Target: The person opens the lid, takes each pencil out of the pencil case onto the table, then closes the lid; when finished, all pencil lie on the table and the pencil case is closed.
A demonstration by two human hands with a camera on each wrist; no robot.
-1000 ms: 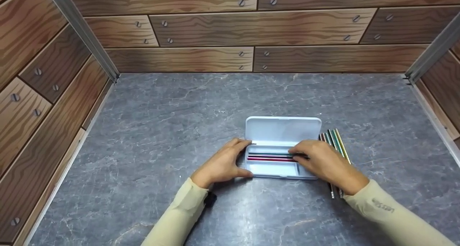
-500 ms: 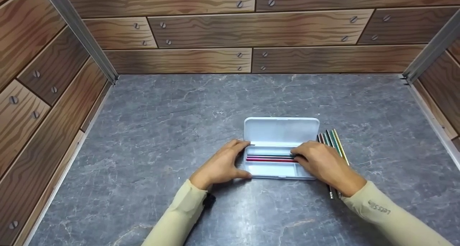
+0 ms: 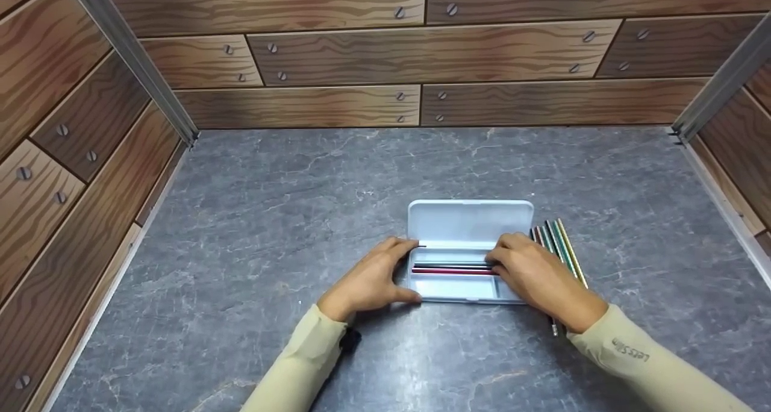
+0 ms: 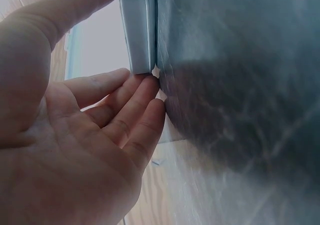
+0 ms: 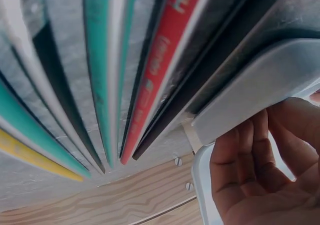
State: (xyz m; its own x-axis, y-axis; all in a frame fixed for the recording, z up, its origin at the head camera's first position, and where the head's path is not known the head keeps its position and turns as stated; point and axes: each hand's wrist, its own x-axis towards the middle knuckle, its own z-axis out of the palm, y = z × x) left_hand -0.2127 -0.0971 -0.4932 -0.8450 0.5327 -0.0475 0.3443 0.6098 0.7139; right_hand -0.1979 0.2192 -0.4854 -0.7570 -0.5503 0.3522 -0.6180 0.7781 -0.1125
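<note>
Cream sleeves are nearest my head camera. Past them, I see the left grip spread wide, thumb and fingers touching the left end of a pale pencil case. The right grip bends over the case's right end; I can't tell if it pinches anything. Red and dark pencils lie in the case between both grips. Loose pencils lie on the table just beside the case. Behind are the raised lid and a wood-patterned wall.
</note>
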